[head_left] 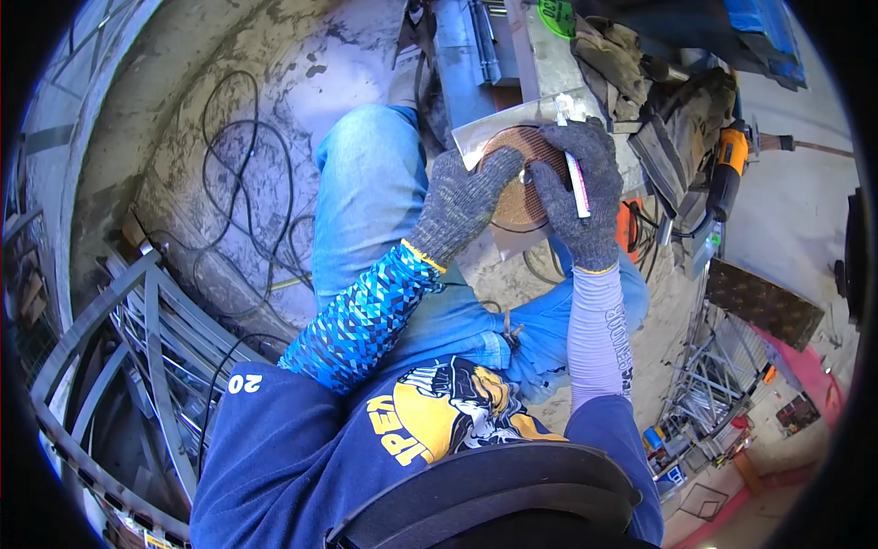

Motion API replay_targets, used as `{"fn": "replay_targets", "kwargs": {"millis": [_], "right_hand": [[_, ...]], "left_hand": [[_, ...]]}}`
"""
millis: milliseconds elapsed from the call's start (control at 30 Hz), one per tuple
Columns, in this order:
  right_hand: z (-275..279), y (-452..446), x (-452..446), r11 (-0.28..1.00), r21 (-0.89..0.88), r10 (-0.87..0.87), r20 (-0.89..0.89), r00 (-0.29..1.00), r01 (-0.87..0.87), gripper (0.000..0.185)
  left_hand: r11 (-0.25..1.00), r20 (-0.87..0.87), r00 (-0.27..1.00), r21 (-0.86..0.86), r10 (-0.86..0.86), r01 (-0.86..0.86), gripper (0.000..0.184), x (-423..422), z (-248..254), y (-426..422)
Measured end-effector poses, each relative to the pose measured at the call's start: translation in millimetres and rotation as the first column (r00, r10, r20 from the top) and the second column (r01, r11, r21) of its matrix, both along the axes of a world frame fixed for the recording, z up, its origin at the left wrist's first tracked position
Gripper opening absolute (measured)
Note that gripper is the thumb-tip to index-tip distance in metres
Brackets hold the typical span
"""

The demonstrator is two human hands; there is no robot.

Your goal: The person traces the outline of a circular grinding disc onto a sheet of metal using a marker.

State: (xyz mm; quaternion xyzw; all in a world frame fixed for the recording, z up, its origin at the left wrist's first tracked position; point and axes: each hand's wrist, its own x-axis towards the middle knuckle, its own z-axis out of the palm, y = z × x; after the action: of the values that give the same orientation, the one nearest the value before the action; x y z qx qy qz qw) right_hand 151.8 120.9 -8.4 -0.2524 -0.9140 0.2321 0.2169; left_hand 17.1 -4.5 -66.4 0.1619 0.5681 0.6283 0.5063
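Observation:
My left hand (pixel 471 201), in a dark grey knit glove, grips the left side of a round brown abrasive disc (pixel 519 212) with a fine mesh pattern. The disc lies over a flat, light-coloured plate (pixel 471 135), whose corners show around it. From the right, my right hand (pixel 587 188), in a matching glove, reaches over the disc's edge with fingers bent. A slim white marker (pixel 578 186) sits in that hand, pointing down along the palm. Its tip is hidden, and so are the fingertips underneath the disc.
An orange and black angle grinder (pixel 729 169) lies at the right. Dark cloths (pixel 608 64) rest beside a metal beam (pixel 541 69). Black cable (pixel 247 165) loops over the floor at the left. Bent metal strips (pixel 151 339) are stacked at lower left.

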Motion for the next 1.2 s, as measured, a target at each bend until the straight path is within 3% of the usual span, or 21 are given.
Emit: {"fn": "replay_targets", "kwargs": {"millis": [100,267,700,1200], "right_hand": [[0.5,0.6,-0.3,1.000,0.012,0.004,-0.006,1.000,-0.004,0.044],[0.2,1.0,-0.7,1.000,0.015,0.013,0.002,1.000,-0.013,0.043],[-1.6,1.3,0.4,0.999,0.026,0.021,0.005,1.000,-0.021,0.042],[-2.7,0.9,1.3,0.999,0.045,0.017,0.008,1.000,-0.017,0.043]], "left_hand": [[0.999,-0.050,0.999,0.041,0.003,-0.001,0.034,0.1,-1.8,0.1],[0.999,0.036,0.999,0.029,0.033,-0.034,0.034,0.1,5.0,0.7],[0.999,0.059,0.998,0.033,0.024,-0.026,0.035,1.5,0.0,1.3],[1.000,-0.002,1.000,0.001,-0.014,0.014,0.037,-0.7,1.2,0.4]]}}
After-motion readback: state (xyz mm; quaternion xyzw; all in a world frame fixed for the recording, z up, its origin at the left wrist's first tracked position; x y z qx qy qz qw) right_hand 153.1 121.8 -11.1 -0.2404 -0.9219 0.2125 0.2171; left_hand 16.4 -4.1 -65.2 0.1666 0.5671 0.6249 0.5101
